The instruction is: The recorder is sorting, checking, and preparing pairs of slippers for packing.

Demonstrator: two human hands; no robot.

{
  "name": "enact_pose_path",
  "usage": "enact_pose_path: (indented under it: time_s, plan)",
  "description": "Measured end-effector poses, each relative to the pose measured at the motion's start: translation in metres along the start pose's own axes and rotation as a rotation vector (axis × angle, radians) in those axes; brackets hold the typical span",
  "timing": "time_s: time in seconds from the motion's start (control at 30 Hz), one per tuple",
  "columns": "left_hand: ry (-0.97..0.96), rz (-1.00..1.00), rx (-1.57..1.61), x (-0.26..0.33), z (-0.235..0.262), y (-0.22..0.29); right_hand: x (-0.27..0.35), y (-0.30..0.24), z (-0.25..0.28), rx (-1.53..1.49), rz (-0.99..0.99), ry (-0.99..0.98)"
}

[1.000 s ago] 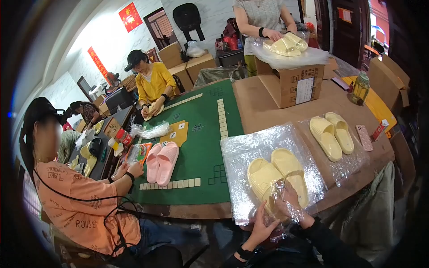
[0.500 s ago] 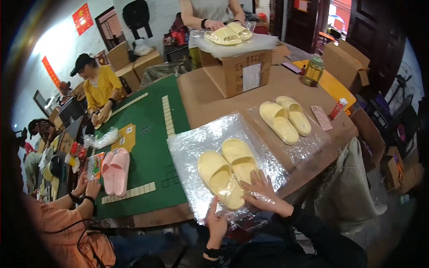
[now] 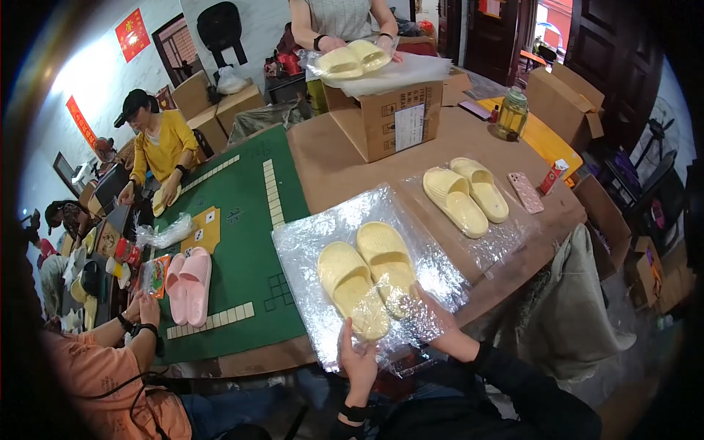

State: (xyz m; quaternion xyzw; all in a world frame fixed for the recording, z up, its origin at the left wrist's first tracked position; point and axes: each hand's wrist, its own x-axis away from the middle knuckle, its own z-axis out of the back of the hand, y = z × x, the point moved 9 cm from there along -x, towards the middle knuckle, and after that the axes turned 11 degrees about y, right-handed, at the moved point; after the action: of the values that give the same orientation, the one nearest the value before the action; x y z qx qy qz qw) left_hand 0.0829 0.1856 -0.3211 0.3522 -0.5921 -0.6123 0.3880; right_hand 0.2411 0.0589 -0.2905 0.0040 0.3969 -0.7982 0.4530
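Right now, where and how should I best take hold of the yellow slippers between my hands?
Probably by the heels of the yellow slippers, coming from your near side: the heels point toward you, while the straps arch up at the far end. Grip with fingers above and underneath, since the heel parts are flat and open. Shiny clear plastic there may slip.

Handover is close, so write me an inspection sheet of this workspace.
Surface: brown tabletop, green mat on its left.
Job's things: near yellow slippers over clear plastic sheets; far yellow slippers to their right.
Clutter: pink slippers, white tiles, phone, glass jar.
Hands: left hand at the near yellow slippers' lower end, right hand lower right; grips unclear.
Cables: black cord by the person in orange.
Surroundings: cardboard boxes; person in yellow, person in grey.
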Motion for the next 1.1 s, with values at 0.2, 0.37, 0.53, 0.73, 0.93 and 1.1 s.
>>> enact_pose_path:
  time_s: [0.2,0.37,0.53,0.73,0.93,1.1]
  plan:
    - [0.013,0.180,0.272,-0.003,0.001,0.002,-0.001,0.008,0.003,0.085,-0.240,0.062]
    - [-0.008,0.291,0.130,0.008,0.004,0.007,-0.012,-0.018,0.040,0.065,-0.168,0.209]
    - [-0.129,0.435,0.127,0.023,0.017,-0.023,0.004,-0.095,0.063,0.032,-0.005,-0.323]
    - [-0.181,0.349,0.256,0.027,0.013,0.009,-0.044,-0.113,0.072,-0.044,0.189,0.076]
    - [-0.051,0.505,0.355,0.028,0.014,-0.008,0.002,-0.113,-0.018,0.293,0.510,-0.303]
    - [-0.072,0.548,0.348,0.023,0.028,-0.004,0.015,-0.091,-0.010,0.277,0.457,-0.379]
